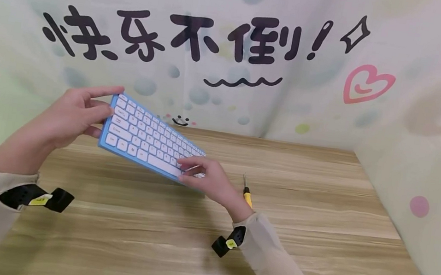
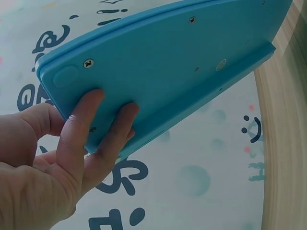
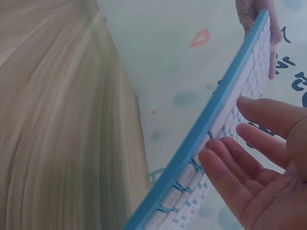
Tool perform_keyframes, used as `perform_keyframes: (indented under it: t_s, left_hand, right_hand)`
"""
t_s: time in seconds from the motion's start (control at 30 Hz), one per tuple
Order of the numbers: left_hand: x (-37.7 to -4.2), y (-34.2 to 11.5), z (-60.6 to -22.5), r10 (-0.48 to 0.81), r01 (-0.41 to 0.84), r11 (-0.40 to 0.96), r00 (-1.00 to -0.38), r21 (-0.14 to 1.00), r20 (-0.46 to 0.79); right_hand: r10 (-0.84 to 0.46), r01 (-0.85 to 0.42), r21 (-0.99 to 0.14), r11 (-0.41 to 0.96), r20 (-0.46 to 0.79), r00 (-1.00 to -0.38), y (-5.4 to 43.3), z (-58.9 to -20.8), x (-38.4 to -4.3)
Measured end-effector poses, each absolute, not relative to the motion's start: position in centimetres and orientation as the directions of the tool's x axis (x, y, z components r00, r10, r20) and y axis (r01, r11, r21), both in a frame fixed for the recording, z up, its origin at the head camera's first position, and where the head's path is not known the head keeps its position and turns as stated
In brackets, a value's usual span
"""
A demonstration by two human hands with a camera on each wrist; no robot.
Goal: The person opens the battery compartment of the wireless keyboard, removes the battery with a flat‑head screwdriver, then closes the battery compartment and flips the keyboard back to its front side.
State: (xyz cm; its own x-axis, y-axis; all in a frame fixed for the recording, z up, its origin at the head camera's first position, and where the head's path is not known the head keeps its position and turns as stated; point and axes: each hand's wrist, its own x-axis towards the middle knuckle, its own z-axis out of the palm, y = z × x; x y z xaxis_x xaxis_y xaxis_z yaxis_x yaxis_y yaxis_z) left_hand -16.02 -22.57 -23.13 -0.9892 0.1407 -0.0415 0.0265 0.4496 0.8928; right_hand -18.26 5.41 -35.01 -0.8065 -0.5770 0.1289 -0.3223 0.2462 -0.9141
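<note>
A blue keyboard (image 1: 149,139) with white keys is held tilted over the table, its left end raised. My left hand (image 1: 77,111) grips that left end, thumb on the key side. The left wrist view shows its fingers (image 2: 79,129) spread against the blue underside (image 2: 148,62), which has several small screws. Over the keys near the keyboard's right end lies my right hand (image 1: 212,180). Seen from the right wrist, its loosely bent fingers (image 3: 225,167) meet the keys with their tips and do not wrap round the edge. The keyboard's far right corner is partly hidden behind this hand.
A screwdriver (image 1: 247,196) with a yellow and black handle lies on the wooden table (image 1: 315,243), just beyond my right wrist. Behind the table hangs a pale printed cloth (image 1: 307,112) with dark lettering, and similar cloth walls the sides.
</note>
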Motion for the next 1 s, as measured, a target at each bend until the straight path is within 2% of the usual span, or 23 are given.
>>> perform_keyframes:
  t_s: [0.23, 0.7, 1.0]
  left_hand:
    - [-16.2, -21.9, -22.1, 0.156, 0.016, 0.448, -0.986, 0.894, -0.061]
    - [-16.5, -21.1, -20.6, 0.131, -0.044, 0.445, -0.985, 0.894, -0.114]
    - [-16.7, -20.7, -20.2, 0.101, -0.073, 0.405, -0.987, 0.911, -0.124]
  right_hand:
    - [-0.535, -0.349, -0.912, 0.217, 0.188, -0.824, 4.4, -34.4, -18.3]
    - [-0.558, -0.443, -0.874, 0.199, 0.27, -0.784, 2.7, -33.0, -17.8]
    - [-0.52, -0.523, -0.802, 0.287, 0.329, -0.789, 1.9, -32.8, -17.7]
